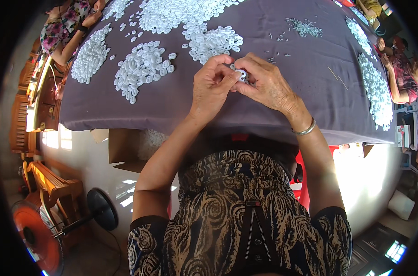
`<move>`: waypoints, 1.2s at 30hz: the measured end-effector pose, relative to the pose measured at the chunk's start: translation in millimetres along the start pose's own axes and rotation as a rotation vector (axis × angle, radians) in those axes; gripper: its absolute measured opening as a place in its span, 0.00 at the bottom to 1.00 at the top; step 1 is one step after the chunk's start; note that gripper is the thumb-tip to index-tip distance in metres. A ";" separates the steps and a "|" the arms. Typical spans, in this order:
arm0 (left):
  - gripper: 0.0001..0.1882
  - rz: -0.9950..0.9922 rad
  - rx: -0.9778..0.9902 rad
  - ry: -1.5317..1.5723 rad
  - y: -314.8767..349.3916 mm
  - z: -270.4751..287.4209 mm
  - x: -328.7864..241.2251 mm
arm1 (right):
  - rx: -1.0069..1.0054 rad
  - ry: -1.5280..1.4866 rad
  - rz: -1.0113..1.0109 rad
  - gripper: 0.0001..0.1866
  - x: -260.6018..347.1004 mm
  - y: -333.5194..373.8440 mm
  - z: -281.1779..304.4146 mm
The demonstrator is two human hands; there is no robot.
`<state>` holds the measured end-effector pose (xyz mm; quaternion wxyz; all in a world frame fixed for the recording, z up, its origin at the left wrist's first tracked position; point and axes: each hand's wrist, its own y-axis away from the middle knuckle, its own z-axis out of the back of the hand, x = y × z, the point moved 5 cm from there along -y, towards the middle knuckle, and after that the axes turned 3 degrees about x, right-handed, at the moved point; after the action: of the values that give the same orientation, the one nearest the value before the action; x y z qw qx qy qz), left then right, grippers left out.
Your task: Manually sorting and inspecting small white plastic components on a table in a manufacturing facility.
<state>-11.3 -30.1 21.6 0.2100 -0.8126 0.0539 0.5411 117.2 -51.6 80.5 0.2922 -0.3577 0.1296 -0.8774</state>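
My left hand point(213, 83) and my right hand point(266, 83) meet above the near part of a cloth-covered table point(181, 112). Between their fingertips is a small white oval plastic piece point(241, 76) with dark round holes. The left thumb presses on its near face, while the right fingers close around its other side. More small pieces seem to sit behind it, partly covered by the right fingers. Just beyond my hands lies a heap of similar white oval pieces point(216, 42). A loose scatter of short thin metal pins or screws point(305, 28) is farther right.
Another pile of white pieces point(142, 66) lies to my left, with a large heap point(172, 14) at the back. Two thin sticks point(337, 77) rest on the right. Other people sit at both sides. An open cardboard box point(126, 147) and a fan point(36, 237) stand below left.
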 end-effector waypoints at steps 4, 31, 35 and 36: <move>0.14 0.007 0.061 0.033 0.5 -1.0 1.3 | 0.081 0.262 0.083 0.15 -1.3 3.9 -8.2; 0.04 -0.289 -0.411 -1.447 -20.2 106.1 -31.3 | -0.195 0.255 -0.414 0.10 -74.9 16.9 69.1; 0.09 -0.428 -0.501 -1.479 -15.5 104.5 -42.9 | -0.160 0.257 -0.464 0.06 -81.8 20.0 76.7; 0.12 -0.453 -0.474 -1.409 -15.6 99.6 -42.9 | -0.171 0.248 -0.415 0.05 -81.7 20.8 78.4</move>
<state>-109.3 17.8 32.2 0.1208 -0.2914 -0.3770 0.8708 227.9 -20.1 82.0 0.0563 -0.2897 0.1619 -0.9417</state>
